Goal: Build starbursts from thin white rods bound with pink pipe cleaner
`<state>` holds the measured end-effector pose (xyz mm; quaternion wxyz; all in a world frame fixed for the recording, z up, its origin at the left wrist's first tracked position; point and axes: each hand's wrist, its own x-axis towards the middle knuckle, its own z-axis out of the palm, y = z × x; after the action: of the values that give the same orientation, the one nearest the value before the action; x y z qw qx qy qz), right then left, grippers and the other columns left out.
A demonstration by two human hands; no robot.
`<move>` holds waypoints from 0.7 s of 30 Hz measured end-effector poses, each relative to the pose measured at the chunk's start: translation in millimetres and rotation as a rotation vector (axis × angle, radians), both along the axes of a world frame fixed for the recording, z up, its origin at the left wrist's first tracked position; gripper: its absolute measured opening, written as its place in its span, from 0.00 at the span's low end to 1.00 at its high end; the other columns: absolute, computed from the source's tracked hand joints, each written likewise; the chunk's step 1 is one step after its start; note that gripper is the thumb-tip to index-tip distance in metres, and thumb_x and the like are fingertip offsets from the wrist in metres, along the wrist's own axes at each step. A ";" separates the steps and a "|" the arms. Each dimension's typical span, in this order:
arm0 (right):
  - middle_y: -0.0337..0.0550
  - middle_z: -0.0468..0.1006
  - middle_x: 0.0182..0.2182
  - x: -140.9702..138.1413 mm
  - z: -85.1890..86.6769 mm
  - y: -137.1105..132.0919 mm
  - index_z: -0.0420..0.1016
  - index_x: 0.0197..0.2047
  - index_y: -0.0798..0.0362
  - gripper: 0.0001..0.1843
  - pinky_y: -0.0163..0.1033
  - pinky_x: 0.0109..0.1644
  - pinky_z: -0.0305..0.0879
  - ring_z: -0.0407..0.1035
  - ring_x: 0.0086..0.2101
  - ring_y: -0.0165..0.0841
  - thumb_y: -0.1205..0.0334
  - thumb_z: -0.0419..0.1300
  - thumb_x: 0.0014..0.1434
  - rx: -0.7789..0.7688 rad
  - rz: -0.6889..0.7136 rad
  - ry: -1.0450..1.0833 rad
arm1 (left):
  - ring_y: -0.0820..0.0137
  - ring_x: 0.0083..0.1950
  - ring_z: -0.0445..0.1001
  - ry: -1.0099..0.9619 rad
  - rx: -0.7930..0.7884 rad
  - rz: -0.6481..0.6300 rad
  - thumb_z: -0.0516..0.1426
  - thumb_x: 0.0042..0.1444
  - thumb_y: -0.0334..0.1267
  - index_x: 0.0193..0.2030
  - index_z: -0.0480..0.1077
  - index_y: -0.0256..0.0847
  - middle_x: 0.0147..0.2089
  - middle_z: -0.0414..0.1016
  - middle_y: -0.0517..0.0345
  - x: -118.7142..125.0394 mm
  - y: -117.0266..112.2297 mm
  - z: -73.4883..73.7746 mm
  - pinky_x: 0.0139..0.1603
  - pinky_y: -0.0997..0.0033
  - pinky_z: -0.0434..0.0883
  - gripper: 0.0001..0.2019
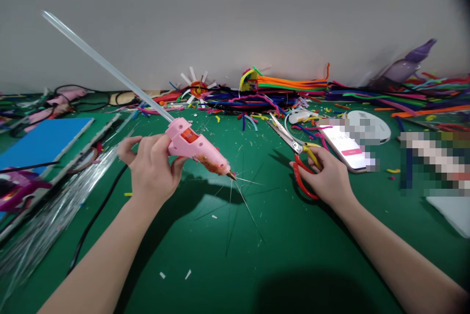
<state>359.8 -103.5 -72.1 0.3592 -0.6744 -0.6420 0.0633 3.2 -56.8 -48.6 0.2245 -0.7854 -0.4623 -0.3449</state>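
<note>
My left hand (150, 169) is closed round the grip of a pink hot glue gun (200, 145). A long clear glue stick (106, 64) slants up out of its back end. Brown, stained glue coats the front of the gun, and its metal nozzle points down to the right. Several thin wires (249, 211) fan out at the nozzle tip; whether they touch it I cannot tell. At the right, my right hand (328, 177) grips scissors (295, 146) by their red and yellow handles. The blades point up and to the left, slightly apart.
Colourful pipe cleaners (293, 82) lie heaped along the wall. A lit phone (345, 145) and a white disc (369, 126) lie beyond my right hand. On the left are a blue board (47, 143), clear strips (69, 216) and a black cord (97, 216). Scraps dot the green table (205, 255).
</note>
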 end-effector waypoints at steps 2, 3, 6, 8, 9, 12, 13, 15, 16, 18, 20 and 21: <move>0.39 0.69 0.25 -0.2 0.4 -0.2 0.70 0.42 0.52 0.23 0.37 0.29 0.66 0.65 0.25 0.32 0.44 0.61 0.49 0.005 0.002 -0.004 | 0.54 0.41 0.71 -0.002 -0.008 0.009 0.52 0.57 0.41 0.56 0.51 0.52 0.43 0.71 0.48 -0.3 0.0 -0.6 0.53 0.40 0.56 0.22; 0.39 0.68 0.25 -0.2 0.5 -0.3 0.70 0.42 0.52 0.23 0.37 0.29 0.66 0.65 0.25 0.31 0.44 0.61 0.49 0.007 0.002 -0.006 | 0.54 0.41 0.71 -0.002 -0.009 0.011 0.52 0.56 0.41 0.57 0.50 0.52 0.43 0.71 0.48 -0.5 0.0 -0.9 0.53 0.39 0.56 0.22; 0.38 0.68 0.26 0.0 0.7 -0.5 0.70 0.42 0.52 0.23 0.36 0.30 0.65 0.64 0.25 0.31 0.45 0.61 0.49 0.005 0.000 -0.005 | 0.54 0.41 0.71 0.012 0.004 0.010 0.52 0.56 0.40 0.58 0.50 0.51 0.43 0.71 0.48 -0.6 0.1 -1.3 0.53 0.40 0.57 0.23; 0.38 0.67 0.25 0.2 0.5 -0.3 0.70 0.42 0.53 0.23 0.36 0.29 0.65 0.64 0.25 0.30 0.46 0.62 0.48 -0.005 -0.003 0.002 | 0.54 0.40 0.71 0.025 0.019 0.006 0.53 0.56 0.40 0.58 0.50 0.51 0.42 0.71 0.48 -0.2 0.0 -0.7 0.52 0.40 0.58 0.24; 0.38 0.67 0.25 0.4 0.3 -0.3 0.70 0.42 0.53 0.23 0.36 0.29 0.65 0.63 0.25 0.30 0.46 0.62 0.48 -0.007 -0.005 0.005 | 0.54 0.40 0.71 0.032 0.027 0.003 0.53 0.56 0.40 0.58 0.50 0.50 0.42 0.71 0.47 0.1 -0.2 -0.2 0.52 0.41 0.58 0.24; 0.38 0.67 0.26 0.7 -0.6 -0.1 0.70 0.42 0.53 0.23 0.37 0.30 0.65 0.64 0.25 0.30 0.46 0.63 0.48 -0.001 -0.007 0.013 | 0.54 0.39 0.71 0.044 0.042 -0.002 0.53 0.56 0.39 0.58 0.50 0.50 0.42 0.71 0.47 0.7 -0.7 1.0 0.51 0.41 0.58 0.24; 0.38 0.68 0.26 0.8 -0.9 -0.1 0.70 0.42 0.53 0.23 0.37 0.30 0.66 0.64 0.25 0.31 0.46 0.63 0.48 0.002 -0.005 0.016 | 0.54 0.39 0.71 0.047 0.043 0.000 0.53 0.55 0.39 0.58 0.49 0.50 0.42 0.71 0.48 0.7 -0.8 1.2 0.52 0.41 0.58 0.24; 0.38 0.68 0.26 0.8 -1.3 -0.2 0.70 0.42 0.53 0.23 0.37 0.30 0.66 0.64 0.25 0.31 0.46 0.62 0.48 0.003 -0.007 0.018 | 0.54 0.39 0.71 0.048 0.042 0.001 0.53 0.55 0.39 0.58 0.49 0.51 0.42 0.71 0.48 0.0 -0.9 1.1 0.52 0.42 0.59 0.25; 0.39 0.68 0.26 0.8 -1.3 -0.3 0.70 0.42 0.53 0.23 0.37 0.30 0.66 0.64 0.25 0.31 0.46 0.62 0.48 0.002 -0.008 0.017 | 0.53 0.39 0.71 0.047 0.041 0.002 0.53 0.55 0.39 0.57 0.49 0.51 0.42 0.70 0.48 -0.5 -0.9 0.9 0.52 0.42 0.59 0.25; 0.39 0.68 0.26 0.8 -1.2 -0.4 0.69 0.41 0.53 0.23 0.37 0.29 0.66 0.64 0.25 0.31 0.45 0.62 0.48 -0.001 -0.008 0.010 | 0.53 0.40 0.71 0.041 0.038 0.004 0.54 0.55 0.39 0.57 0.49 0.51 0.42 0.70 0.48 -1.5 -1.0 0.5 0.52 0.42 0.59 0.24; 0.38 0.68 0.26 0.8 -1.1 -0.4 0.69 0.41 0.53 0.23 0.36 0.29 0.65 0.64 0.25 0.30 0.45 0.62 0.48 -0.003 -0.005 0.005 | 0.53 0.40 0.70 0.033 0.031 0.010 0.54 0.55 0.39 0.56 0.50 0.52 0.43 0.70 0.48 -2.2 -1.1 0.5 0.52 0.42 0.58 0.23; 0.38 0.68 0.25 0.9 -1.2 -0.3 0.69 0.41 0.52 0.22 0.36 0.29 0.65 0.64 0.25 0.30 0.46 0.62 0.48 -0.002 -0.005 0.003 | 0.54 0.40 0.70 0.028 0.028 0.011 0.54 0.55 0.39 0.55 0.50 0.52 0.43 0.70 0.48 -2.5 -1.1 0.6 0.52 0.42 0.58 0.23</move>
<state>360.6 -103.8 -73.2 0.3594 -0.6761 -0.6400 0.0640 0.7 -57.8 -48.0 0.2437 -0.7846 -0.4585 -0.3389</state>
